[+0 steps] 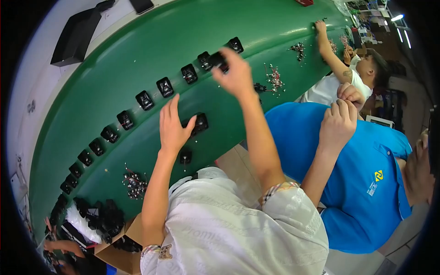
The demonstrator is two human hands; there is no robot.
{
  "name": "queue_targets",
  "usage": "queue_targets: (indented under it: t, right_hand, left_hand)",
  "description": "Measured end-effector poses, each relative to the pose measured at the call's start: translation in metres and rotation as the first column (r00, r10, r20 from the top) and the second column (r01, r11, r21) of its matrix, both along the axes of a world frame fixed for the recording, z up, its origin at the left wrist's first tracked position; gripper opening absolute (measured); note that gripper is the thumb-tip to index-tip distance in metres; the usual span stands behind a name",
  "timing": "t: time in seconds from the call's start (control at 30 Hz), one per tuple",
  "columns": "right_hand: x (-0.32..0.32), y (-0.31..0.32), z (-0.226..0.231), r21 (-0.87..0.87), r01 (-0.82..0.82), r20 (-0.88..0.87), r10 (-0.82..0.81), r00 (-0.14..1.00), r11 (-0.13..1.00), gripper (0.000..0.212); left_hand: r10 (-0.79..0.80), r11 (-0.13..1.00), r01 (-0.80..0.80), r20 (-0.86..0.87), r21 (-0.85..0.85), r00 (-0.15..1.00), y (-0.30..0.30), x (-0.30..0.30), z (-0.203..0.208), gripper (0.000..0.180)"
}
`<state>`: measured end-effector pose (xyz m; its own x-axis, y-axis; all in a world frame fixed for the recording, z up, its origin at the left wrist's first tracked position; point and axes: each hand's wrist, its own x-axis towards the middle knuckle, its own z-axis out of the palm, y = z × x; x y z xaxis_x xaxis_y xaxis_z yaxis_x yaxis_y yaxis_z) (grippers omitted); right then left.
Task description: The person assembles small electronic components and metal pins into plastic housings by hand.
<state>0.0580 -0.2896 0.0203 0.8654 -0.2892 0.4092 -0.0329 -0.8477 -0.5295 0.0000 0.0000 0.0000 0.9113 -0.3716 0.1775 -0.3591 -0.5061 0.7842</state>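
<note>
With your view's middle as the clock's middle, a big green table is curving from 8 o'clock to 1. A worker in a blue shirt is sitting close at 3 to 4 o'clock. A cardboard box is standing between 7 and 8.

Your right hand is reaching to 12 o'clock. It is blurry, but it seems to be holding a black case near the row of cases. If you are moving too fast there, you could be bumping the others crooked or dropping this one.

Your left hand is spreading wide at 9 to 10 o'clock, holding nothing. Its thumb is meeting the edge of a second case; I cannot tell if it is touching. A careless push could be sliding that case away.

Tiny wires are lying at 8 o'clock; a swinging arm could be scattering them.
</note>
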Motion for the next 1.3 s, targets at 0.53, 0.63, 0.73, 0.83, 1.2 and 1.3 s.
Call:
queue_targets:
  t: [0.53, 0.63, 0.73, 0.83, 1.2, 1.3]
  right_hand:
    - [0.019, -0.008, -0.043, -0.16, -0.005, -0.443, -0.067, 0.894, 0.987, 0.064]
    - [0.018, -0.007, -0.054, -0.159, -0.015, -0.471, -0.063, 0.88, 0.987, 0.064]
    - [0.015, -0.011, -0.055, -0.127, -0.027, -0.429, -0.031, 0.903, 0.992, 0.063]
    - [0.004, -0.006, -0.049, -0.1, 0.039, -0.339, -0.071, 0.938, 0.994, 0.062]
    - [-0.137, 0.107, 0.01, 0.225, -0.244, -0.48, 0.326, 0.814, 0.943, 0.07]
    - [-0.152, 0.136, -0.008, 0.156, -0.319, -0.527, 0.352, 0.773, 0.935, 0.088]
  left_hand:
    - [-0.239, 0.898, 0.331, -0.31, 0.289, 0.92, 0.021, -0.05, -0.016, 0.101]
    - [-0.267, 0.884, 0.358, -0.301, 0.302, 0.915, 0.019, -0.054, -0.017, 0.103]
    - [-0.279, 0.854, 0.381, -0.306, 0.355, 0.91, 0.016, -0.058, -0.012, 0.101]
    - [-0.226, 0.848, 0.323, -0.265, 0.421, 0.937, 0.014, -0.066, -0.018, 0.098]
    - [-0.129, 0.907, 0.172, -0.135, 0.383, 0.982, 0.026, -0.061, -0.037, 0.085]
    - [-0.127, 0.912, 0.162, -0.118, 0.376, 0.985, 0.028, -0.057, -0.038, 0.085]
